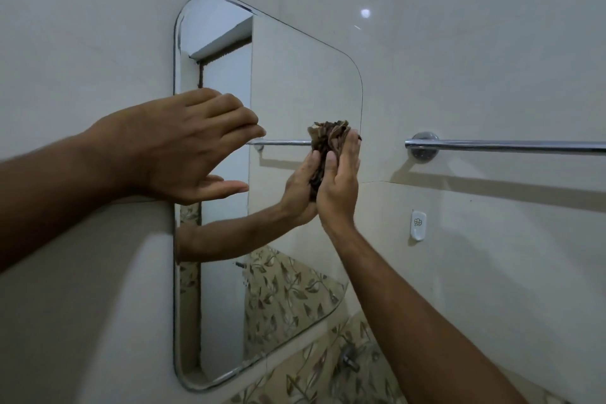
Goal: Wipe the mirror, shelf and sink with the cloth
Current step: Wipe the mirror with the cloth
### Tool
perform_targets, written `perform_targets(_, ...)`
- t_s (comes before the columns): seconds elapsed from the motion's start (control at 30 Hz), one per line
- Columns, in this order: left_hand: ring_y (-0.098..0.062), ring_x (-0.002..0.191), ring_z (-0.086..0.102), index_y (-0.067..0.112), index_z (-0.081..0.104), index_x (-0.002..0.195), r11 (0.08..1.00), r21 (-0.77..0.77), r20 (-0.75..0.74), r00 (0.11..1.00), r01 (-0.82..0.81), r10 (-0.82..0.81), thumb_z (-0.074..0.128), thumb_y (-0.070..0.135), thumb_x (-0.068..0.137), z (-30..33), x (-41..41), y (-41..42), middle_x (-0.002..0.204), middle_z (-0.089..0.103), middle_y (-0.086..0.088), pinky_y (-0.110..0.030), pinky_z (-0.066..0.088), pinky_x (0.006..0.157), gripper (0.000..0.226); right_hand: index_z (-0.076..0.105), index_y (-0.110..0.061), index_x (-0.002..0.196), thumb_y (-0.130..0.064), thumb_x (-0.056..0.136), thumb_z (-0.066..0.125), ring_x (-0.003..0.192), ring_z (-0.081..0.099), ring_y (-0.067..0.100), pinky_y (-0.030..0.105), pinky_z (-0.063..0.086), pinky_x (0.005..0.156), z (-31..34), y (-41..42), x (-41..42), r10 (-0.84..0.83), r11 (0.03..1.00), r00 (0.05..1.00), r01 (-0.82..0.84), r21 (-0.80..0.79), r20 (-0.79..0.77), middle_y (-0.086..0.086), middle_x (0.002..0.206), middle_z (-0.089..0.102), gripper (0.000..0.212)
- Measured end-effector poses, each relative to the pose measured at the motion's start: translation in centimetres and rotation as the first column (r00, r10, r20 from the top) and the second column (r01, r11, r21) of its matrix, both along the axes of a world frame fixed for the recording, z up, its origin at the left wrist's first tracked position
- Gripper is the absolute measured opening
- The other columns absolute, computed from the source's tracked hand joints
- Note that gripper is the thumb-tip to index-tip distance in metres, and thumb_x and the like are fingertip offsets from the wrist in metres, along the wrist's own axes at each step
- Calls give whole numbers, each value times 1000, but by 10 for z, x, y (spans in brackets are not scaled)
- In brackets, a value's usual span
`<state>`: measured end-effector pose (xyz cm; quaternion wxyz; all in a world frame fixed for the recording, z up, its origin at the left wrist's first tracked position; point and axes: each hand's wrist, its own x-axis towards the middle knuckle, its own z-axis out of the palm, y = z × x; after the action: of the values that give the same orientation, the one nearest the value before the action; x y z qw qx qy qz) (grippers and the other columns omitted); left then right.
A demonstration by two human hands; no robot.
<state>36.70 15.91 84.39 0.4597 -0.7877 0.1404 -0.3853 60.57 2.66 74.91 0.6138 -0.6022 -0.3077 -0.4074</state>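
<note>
The pale, shiny tiled wall (475,43) fills most of the view. On it hangs a big glass mirror with rounded corners (295,82). It shows a doorway, some leaf-pattern tiles and a copy of the person's right arm.

To the right of the mirror a long, shiny metal towel bar (505,145) runs along the wall to the edge of the view. Below the bar, low on the wall, leaf-pattern tiles (295,380) show under the mirror, and a small metal tap fitting (351,359) pokes out there.

The left hand (190,144) is up in front of the left side of the mirror. Its fingers are straight and spread, so its grip is let go and it holds nothing. You cannot tell if it touches the glass.

The right hand (339,180) reaches up from the lower right and presses a small brown crumpled cloth (328,141) flat against the glass near the mirror's right edge. Its fingers lie straight over the cloth, not curled round it.

A small white plastic wall hook (418,225) sticks to the wall under the bar, just right of the right wrist.
</note>
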Motion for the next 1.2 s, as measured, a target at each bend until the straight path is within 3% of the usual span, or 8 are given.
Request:
perform_targets(0.1, -34, 114, 54, 0, 50, 140, 1000, 25, -1, 1000, -14, 14, 29, 66, 96, -2, -2, -2, 129, 58, -20, -48, 46, 95, 82, 13, -22, 159, -31, 108, 31, 154, 10, 13, 45, 18, 124, 14, -8, 21, -14, 999, 991, 18, 32, -133, -3, 167, 13, 55)
perform_targets(0.27, -34, 113, 54, -1, 51, 138, 999, 44, 10, 1000, 15, -15, 28, 67, 96, 0, -1, 0, 128, 59, -20, -47, 48, 94, 83, 11, -19, 159, -29, 109, 30, 155, 5, 13, 44, 14, 125, 14, -5, 15, -20, 999, 986, 27, 37, -167, -2, 167, 10, 55)
perform_targets(0.5, -33, 115, 52, -1, 50, 139, 999, 47, 19, 1000, -5, 4, 25, 68, 96, -1, -1, 1, 130, 58, -19, -47, 46, 96, 85, 10, -22, 159, -26, 109, 31, 154, 2, 6, 37, 11, 126, -1, 2, -20, 41, 993, 985, -22, -112, 169, -14, 165, 6, 55)
perform_targets(0.57, -33, 116, 51, 0, 49, 140, 997, 71, 32, 999, 8, -11, 24, 67, 97, 0, -2, 1, 131, 57, -19, -46, 45, 97, 84, 13, -23, 159, -29, 109, 33, 152, 8, 5, 32, 17, 124, 3, 0, -8, 22, 999, 998, -19, -43, 61, -8, 166, 11, 55)
perform_targets(0.7, -31, 119, 49, 1, 47, 141, 996, 85, 59, 998, 9, -14, 22, 66, 97, -2, -1, 2, 132, 55, -17, -44, 42, 99, 82, 12, -20, 159, -35, 108, 28, 154, 8, 13, 48, 19, 124, 4, 6, -2, -20, 999, 998, 22, 28, -60, -2, 167, 11, 56)
perform_targets(0.87, -31, 119, 48, 2, 45, 140, 996, 87, 56, 998, -2, -3, 22, 60, 99, -1, -2, 2, 132, 53, -16, -44, 41, 99, 75, 3, -26, 159, -31, 108, 29, 155, 3, 16, 54, 24, 121, -22, 23, -64, 64, 993, 989, -50, -107, 135, -7, 167, 0, 58)
perform_targets(1.03, -32, 115, 50, 3, 46, 139, 998, 53, 75, 997, 18, -22, 24, 40, 107, -4, -6, 1, 131, 53, -16, -45, 42, 94, 54, 13, -10, 157, -25, 107, 28, 155, 3, 20, 46, 8, 126, -49, 26, -89, 175, 926, 888, -2, -378, 424, 2, 167, 6, 55)
perform_targets(1.2, -30, 94, 47, 5, 52, 114, 1000, -13, 107, 994, 0, 1, 24, 27, 107, -4, -9, -3, 109, 54, -15, -45, 41, 81, 36, 15, -13, 158, -25, 107, 30, 155, 3, 15, 51, 9, 125, -14, 27, -67, 42, 990, 974, -10, -143, 224, 0, 167, 11, 55)
